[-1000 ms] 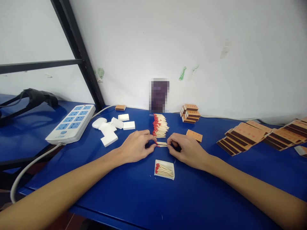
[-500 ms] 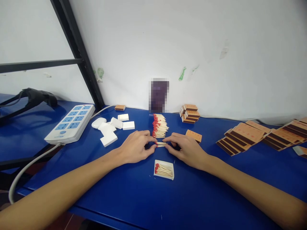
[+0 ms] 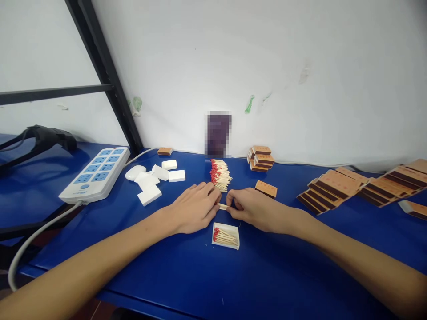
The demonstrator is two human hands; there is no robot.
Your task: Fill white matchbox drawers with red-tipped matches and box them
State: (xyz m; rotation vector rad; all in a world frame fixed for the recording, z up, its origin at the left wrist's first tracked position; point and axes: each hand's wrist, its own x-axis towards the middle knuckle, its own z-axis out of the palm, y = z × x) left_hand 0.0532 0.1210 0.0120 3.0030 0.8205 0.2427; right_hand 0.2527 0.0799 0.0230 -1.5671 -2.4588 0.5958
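Note:
My left hand (image 3: pixel 200 206) and my right hand (image 3: pixel 248 208) pinch a small bunch of matches (image 3: pixel 223 206) from both ends. Only the pale middle of the sticks shows between the fingertips; their heads are hidden behind my left fingers. Just beyond, a heap of red-headed matches (image 3: pixel 220 175) lies on the blue table, heads to the left. Nearer to me sits a white matchbox tray (image 3: pixel 237 243) with several matches in it, heads also left. An orange-brown matchbox (image 3: pixel 266 188) lies just past my right hand.
Several white trays (image 3: pixel 149 195) lie at left beside a rounded white case (image 3: pixel 135 172) and a power strip (image 3: pixel 95 173). Matchboxes (image 3: pixel 262 158) are stacked by the wall. Flat matchbox sleeves (image 3: pixel 336 184) overlap at right. A black metal frame (image 3: pixel 106 75) rises at left.
Both hands have closed in on the small bunch of matches and drawn slightly nearer to me with it. Its red heads, visible before, are now covered by my left fingers.

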